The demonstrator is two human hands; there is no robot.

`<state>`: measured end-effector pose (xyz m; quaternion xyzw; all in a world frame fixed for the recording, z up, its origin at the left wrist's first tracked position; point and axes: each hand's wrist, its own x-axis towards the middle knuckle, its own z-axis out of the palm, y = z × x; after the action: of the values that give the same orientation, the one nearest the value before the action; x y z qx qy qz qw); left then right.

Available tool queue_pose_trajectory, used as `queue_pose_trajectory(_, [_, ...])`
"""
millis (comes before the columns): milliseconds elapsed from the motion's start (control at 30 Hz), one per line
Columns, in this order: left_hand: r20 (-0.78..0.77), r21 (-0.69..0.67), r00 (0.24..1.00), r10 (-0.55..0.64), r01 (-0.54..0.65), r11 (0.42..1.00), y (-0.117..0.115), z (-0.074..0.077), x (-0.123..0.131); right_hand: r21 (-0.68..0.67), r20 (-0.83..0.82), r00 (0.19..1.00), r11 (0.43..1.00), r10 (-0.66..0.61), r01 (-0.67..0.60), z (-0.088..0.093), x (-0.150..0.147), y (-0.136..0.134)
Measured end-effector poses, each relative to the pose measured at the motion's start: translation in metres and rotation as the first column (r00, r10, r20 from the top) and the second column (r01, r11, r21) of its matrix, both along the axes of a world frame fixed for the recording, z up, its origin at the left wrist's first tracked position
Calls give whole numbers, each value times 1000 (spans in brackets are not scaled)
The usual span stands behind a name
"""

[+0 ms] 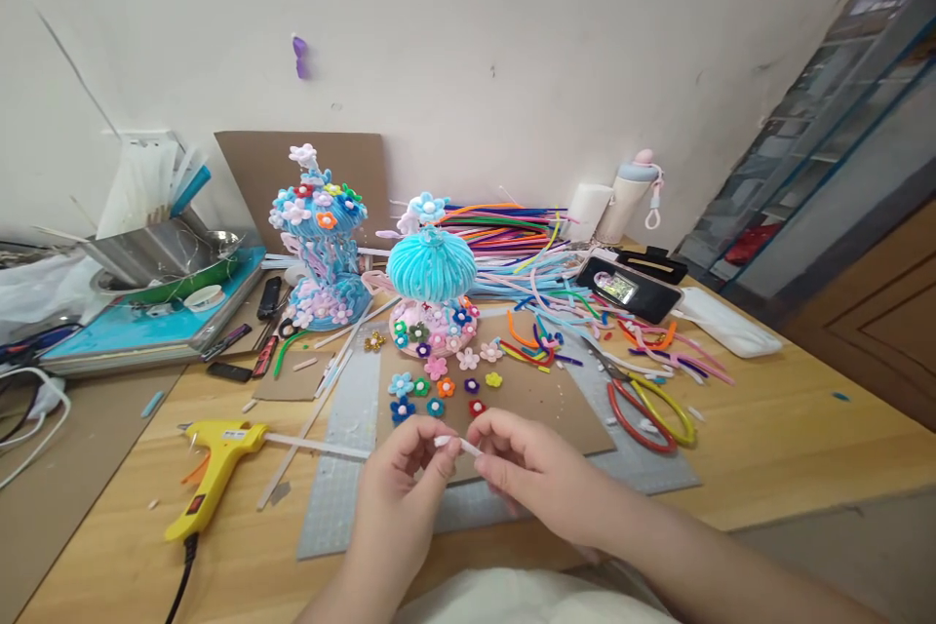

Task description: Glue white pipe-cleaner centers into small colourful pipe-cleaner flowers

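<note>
Between my two hands is a short white pipe cleaner [468, 447]. My left hand [410, 478] pinches one end between thumb and fingers, and my right hand [530, 468] pinches the other. Just beyond my fingertips, small pipe-cleaner flowers lie on a cardboard sheet [541, 419], among them a dark blue flower [402, 409], an orange flower [446, 387] and a red flower [477, 408]. Behind them stands a turquoise pipe-cleaner dome [431, 265] above a pink base covered with flowers [433, 327]. A taller blue flowered piece [322, 244] stands to its left.
A yellow glue gun [219, 468] lies at left, its white stick pointing towards my left hand. Scissors with red and yellow handles [650, 409] rest at right. Pipe cleaners [504, 263] pile up at the back. A phone [629, 288], a bottle [625, 200] and a metal bowl [157, 253] stand farther off.
</note>
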<state>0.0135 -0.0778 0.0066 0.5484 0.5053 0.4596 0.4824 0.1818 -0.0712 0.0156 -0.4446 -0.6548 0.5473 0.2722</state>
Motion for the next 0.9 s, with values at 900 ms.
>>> queue_pose_trajectory(900, [-454, 209, 890, -38, 148, 967, -4, -6, -29, 352, 352, 925, 936, -140, 8, -3, -4, -10])
